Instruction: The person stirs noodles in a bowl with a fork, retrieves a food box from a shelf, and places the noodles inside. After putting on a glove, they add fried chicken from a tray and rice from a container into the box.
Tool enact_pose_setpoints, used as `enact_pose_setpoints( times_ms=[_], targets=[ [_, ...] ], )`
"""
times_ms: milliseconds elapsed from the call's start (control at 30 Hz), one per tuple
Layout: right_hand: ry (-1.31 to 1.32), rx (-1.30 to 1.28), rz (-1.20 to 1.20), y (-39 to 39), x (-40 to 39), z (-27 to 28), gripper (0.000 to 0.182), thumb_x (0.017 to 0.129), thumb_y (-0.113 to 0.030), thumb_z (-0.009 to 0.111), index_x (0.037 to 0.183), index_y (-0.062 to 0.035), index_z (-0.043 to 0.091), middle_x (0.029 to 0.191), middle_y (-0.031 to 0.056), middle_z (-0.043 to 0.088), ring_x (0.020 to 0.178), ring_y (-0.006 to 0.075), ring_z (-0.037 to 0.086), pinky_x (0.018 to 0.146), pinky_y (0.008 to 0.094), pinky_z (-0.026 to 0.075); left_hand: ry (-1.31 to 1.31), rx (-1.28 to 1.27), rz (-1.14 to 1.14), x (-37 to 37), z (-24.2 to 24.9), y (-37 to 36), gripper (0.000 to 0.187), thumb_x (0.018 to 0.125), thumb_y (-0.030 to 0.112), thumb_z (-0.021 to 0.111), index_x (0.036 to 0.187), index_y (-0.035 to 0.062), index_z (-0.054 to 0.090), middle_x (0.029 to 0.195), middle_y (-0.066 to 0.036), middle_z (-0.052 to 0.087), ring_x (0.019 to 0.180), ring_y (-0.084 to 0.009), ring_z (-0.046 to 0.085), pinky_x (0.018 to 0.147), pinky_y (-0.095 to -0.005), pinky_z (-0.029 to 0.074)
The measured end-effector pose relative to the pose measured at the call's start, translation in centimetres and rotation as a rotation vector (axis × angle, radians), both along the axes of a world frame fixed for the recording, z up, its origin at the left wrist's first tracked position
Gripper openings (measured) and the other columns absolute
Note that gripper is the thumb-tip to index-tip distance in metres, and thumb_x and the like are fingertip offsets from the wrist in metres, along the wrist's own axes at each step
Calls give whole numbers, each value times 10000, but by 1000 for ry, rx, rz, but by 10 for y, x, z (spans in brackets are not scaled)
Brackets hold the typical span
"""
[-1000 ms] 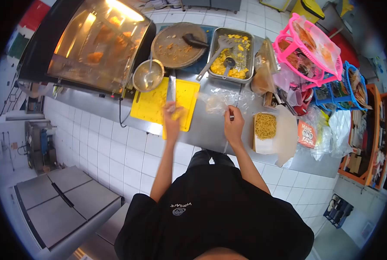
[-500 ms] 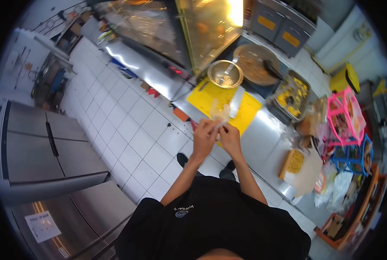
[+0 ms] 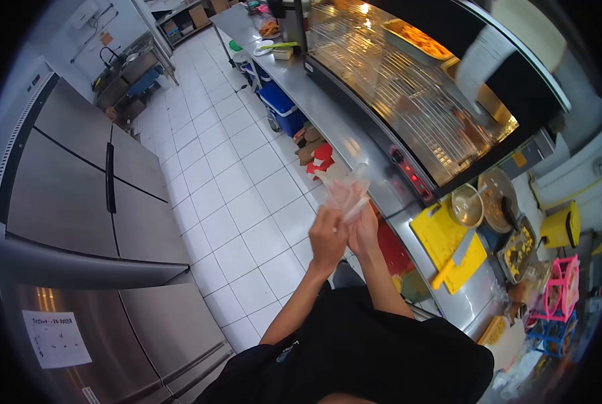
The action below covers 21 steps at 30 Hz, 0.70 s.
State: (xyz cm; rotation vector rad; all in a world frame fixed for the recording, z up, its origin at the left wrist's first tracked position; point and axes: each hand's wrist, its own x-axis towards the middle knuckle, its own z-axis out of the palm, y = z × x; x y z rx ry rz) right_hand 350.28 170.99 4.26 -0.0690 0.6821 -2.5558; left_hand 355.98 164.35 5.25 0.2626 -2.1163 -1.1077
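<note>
A clear plastic glove (image 3: 347, 190) stands out beyond my fingertips, over the floor beside the steel counter. My left hand (image 3: 329, 237) is closed, pinching the glove near its cuff. Beside it, my right hand (image 3: 364, 232) is turned partly palm up and its fingers stretch into the glove, blurred behind the film. Off to the right, a yellow cutting board (image 3: 430, 237) lies on the counter with a yellow-handled knife (image 3: 454, 259) on it. A metal bowl (image 3: 467, 206) stands at the board's far edge.
A lit glass warming cabinet (image 3: 409, 87) with wire racks stands on the steel counter (image 3: 355, 145). Past the bowl are a large pan (image 3: 495, 192) and a food tray (image 3: 516, 252). Steel refrigerators (image 3: 79, 168) line the left. A blue cooler (image 3: 281, 108) sits under the counter.
My view has swung toward the warming cabinet, so the cutting board now appears farther right. The glove has been opened out, and my right fingers now reach into it.
</note>
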Motion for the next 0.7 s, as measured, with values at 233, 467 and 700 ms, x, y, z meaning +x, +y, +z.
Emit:
enact_pose_setpoints(
  times_ms=[233,467,700],
  targets=[
    [9,284,149,-130,-125,-25,665,916,-599,360,1231,-18,443,1106,129,560,980,190,551,888,392,456,-179,-2,-149,-119,-2,-133,107,772,21,610,844,37,532,763,-133,533,649,-345,577,550,-408,473],
    [-113,195,192,-287,-276,-12,773,889,-689,231,1330,-75,393,1240,121,504,1072,236,509,914,394,429,-161,-213,-145,-256,-6,-282,81,781,18,591,823,36,524,780,-123,541,661,-333,589,550,-399,480],
    [67,6,389,-386,-408,17,898,760,-838,179,1471,-289,184,1480,92,255,1278,270,311,1008,485,267,56,-152,-572,-366,4,-382,129,737,-36,599,806,33,516,733,-102,534,632,-291,573,553,-361,471]
  ],
)
